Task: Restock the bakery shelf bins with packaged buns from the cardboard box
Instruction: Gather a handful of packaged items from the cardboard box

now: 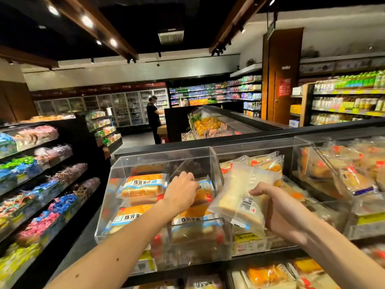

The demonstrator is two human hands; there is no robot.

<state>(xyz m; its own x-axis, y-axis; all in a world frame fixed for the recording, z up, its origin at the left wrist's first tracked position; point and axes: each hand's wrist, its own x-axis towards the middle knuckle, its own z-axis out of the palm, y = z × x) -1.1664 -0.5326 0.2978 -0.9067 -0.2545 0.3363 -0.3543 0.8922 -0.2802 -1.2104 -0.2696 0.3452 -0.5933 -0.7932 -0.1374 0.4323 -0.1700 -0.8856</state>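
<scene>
Packaged bun point(243, 197) is clamped in the right hand point(281, 211), centre-right. The grip of the left hand point(181, 191), deep in the bin point(162, 159), cannot be told. Stacked packs point(143, 187) could be knocked askew by it.

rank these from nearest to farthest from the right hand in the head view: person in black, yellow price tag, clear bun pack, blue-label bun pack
1. clear bun pack: gripped in the right hand.
2. yellow price tag: just below it, on the middle bin.
3. blue-label bun pack: in the left bin.
4. person in black: far back in the shop.
</scene>
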